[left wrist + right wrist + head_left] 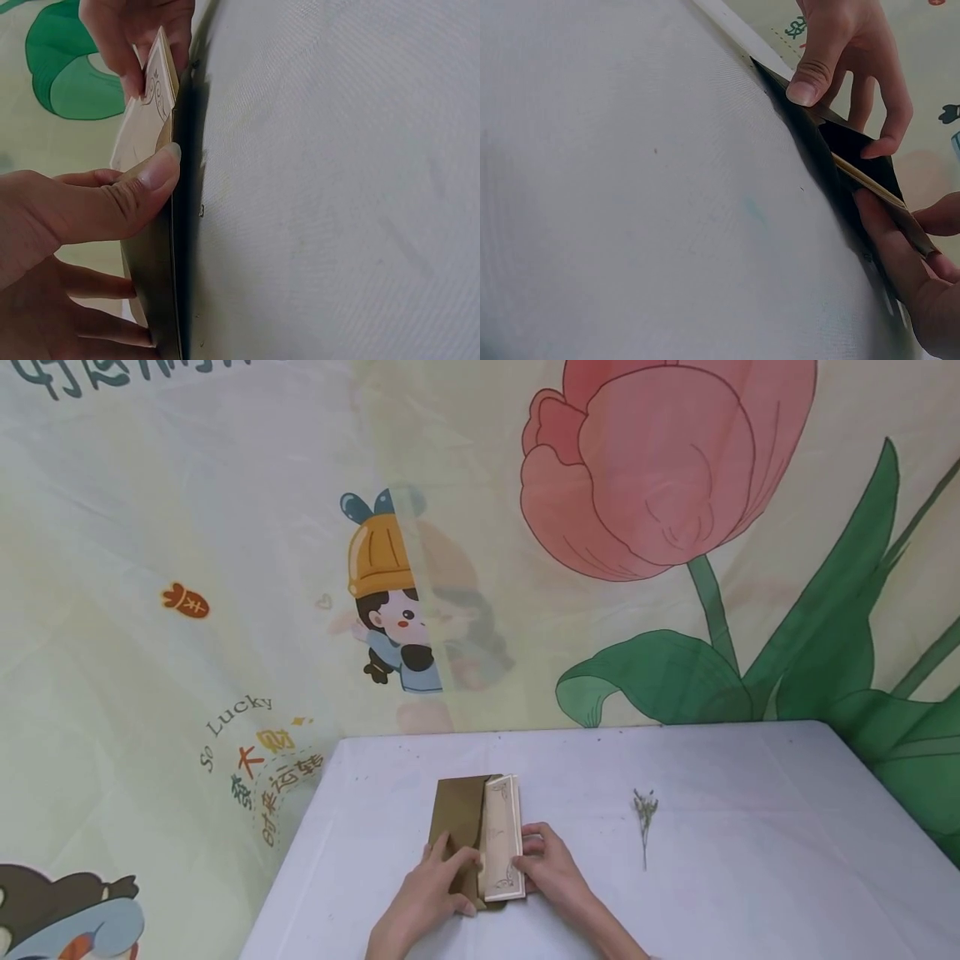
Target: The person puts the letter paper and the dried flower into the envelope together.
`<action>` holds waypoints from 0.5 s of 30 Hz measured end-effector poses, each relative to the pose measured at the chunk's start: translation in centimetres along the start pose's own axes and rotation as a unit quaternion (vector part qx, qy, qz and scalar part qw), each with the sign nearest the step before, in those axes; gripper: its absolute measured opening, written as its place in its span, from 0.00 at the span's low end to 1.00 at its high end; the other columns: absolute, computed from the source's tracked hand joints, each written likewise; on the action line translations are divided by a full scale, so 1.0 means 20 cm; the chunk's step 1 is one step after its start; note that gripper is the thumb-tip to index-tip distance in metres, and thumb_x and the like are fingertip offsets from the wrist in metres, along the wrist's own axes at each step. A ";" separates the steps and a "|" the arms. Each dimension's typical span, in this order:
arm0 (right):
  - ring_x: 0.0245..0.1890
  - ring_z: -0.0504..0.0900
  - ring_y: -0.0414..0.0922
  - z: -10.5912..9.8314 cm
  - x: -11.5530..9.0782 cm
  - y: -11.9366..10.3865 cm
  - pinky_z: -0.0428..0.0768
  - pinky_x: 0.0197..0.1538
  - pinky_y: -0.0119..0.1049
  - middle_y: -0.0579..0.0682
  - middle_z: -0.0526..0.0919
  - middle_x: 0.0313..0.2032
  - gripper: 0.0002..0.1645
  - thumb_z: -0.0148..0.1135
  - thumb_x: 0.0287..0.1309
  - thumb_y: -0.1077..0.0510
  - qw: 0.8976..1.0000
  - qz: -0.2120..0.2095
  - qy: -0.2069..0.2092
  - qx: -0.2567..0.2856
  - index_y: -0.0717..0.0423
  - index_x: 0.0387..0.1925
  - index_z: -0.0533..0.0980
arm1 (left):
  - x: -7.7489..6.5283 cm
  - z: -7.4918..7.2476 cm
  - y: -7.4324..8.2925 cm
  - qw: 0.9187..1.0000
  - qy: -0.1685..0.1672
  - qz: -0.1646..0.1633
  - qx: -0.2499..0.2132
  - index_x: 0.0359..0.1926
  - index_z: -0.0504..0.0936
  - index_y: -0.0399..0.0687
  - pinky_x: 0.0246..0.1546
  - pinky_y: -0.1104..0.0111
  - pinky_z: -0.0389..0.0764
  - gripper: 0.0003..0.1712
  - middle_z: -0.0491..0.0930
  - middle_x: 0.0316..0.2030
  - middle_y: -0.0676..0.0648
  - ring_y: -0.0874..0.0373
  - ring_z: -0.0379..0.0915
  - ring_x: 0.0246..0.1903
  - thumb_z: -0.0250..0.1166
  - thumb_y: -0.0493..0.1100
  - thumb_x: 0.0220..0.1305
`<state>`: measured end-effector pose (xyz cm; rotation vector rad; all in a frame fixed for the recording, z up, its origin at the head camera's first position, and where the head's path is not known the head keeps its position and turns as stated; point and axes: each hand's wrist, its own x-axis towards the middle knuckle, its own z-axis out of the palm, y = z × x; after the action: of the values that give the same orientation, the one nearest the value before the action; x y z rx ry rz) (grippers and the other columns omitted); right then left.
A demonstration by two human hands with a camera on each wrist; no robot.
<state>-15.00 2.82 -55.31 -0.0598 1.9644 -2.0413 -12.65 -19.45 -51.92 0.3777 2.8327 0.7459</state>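
A dark gold-brown envelope [456, 802] lies on the white-covered table, its opening facing right. Out of that opening sticks a cream card [501, 842] with ornamental corner scrolls, its left part hidden inside. My left hand [429, 887] holds the envelope, thumb at the near edge and fingers spread over its face. In the right wrist view, one fingertip of the left hand [847, 37] lies at the lifted mouth of the envelope [795, 109]. My right hand [557, 868] pinches the card's right edge, thumb on top and fingers underneath.
A small dried flower sprig [644, 827] lies to the right of my right hand on the white tablecloth [750, 860]. Behind the table hangs a printed backdrop [465, 427] with a pink tulip and cartoon figures.
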 end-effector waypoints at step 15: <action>0.32 0.88 0.47 0.04 0.02 -0.01 0.88 0.33 0.44 0.63 0.84 0.44 0.34 0.63 0.57 0.69 1.000 0.004 0.002 -0.014 0.73 0.63 0.62 | 0.01 0.01 -0.01 1.000 -0.009 -0.005 -0.013 0.55 0.79 0.67 0.47 0.19 0.67 0.33 0.56 0.73 0.20 0.05 0.49 0.63 0.81 0.51 0.45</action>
<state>-15.17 2.01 -55.17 -0.0539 1.9926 -2.0121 -12.91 -19.54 -52.24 0.3628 2.8035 0.7737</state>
